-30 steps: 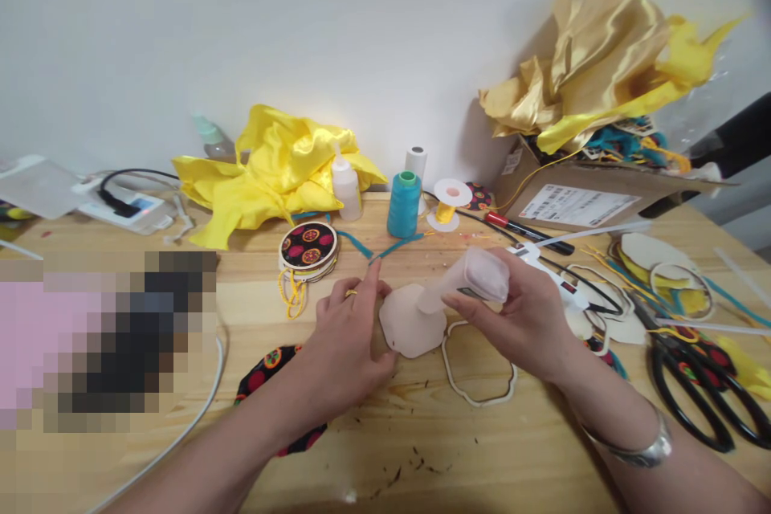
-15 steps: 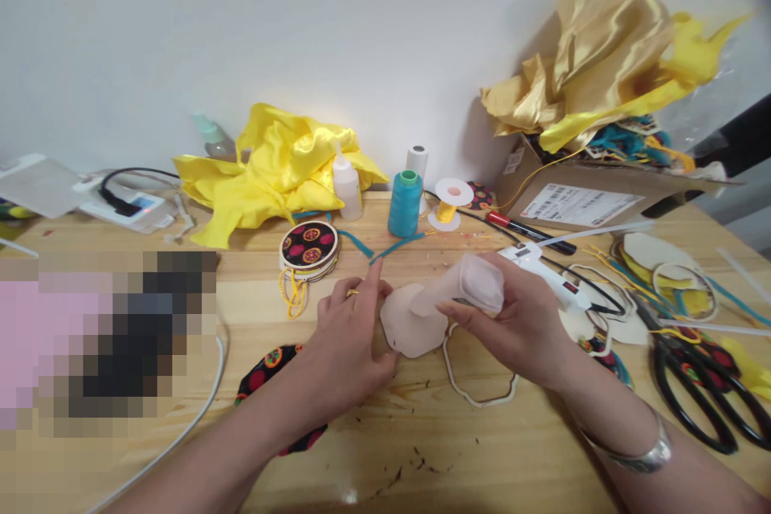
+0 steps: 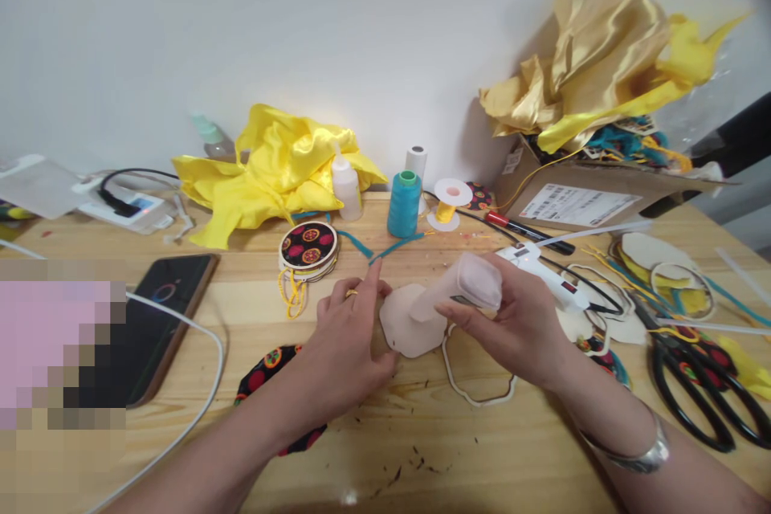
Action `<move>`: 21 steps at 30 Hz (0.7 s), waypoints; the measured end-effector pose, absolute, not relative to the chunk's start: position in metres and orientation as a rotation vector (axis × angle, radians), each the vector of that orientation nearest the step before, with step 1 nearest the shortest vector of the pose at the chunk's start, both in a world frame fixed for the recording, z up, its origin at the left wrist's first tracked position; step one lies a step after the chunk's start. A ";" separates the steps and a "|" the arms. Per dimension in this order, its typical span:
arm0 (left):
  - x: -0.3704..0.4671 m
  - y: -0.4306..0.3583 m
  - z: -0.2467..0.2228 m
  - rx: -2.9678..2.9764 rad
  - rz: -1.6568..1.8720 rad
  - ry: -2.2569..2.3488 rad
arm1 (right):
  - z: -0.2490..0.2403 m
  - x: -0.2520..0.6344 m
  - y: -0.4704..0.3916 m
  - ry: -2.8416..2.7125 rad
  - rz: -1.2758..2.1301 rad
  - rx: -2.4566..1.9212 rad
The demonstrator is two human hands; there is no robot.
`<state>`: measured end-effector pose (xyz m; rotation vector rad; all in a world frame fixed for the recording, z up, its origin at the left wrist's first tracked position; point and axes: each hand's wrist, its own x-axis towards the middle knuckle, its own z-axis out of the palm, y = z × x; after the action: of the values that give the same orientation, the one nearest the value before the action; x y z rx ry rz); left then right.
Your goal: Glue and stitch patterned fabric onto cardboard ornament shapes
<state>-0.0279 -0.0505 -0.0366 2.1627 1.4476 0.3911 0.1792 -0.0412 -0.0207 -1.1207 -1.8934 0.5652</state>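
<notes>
At the centre of the tabletop (image 3: 506, 466), a panel (image 3: 413, 339) lies flat, the left hand (image 3: 346, 329) with fingers wide at its left edge; the right hand (image 3: 521, 321) grips a tilted bottle (image 3: 449, 289). Oversqueezing might flood the panel.

The bottle (image 3: 467, 283) is translucent white, the flat piece (image 3: 405, 331) cream, the thread cone (image 3: 403, 209) teal, the crumpled cloth (image 3: 280, 169) bright yellow, the round patch (image 3: 309, 246) black with red-and-orange motifs, the counter (image 3: 355, 474) pale wood grain.

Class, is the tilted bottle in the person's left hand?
No, the right hand holds the tilted bottle, while the left hand lies by the pale flat piece.
</notes>
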 end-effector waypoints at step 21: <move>-0.029 -0.052 -0.039 2.186 0.394 1.449 | -0.018 0.181 -0.042 -1.924 0.537 -1.122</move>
<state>-0.0285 -0.0517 -0.0394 2.1860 1.4489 0.3940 0.1808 -0.0417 -0.0183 -1.1215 -1.9241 0.5366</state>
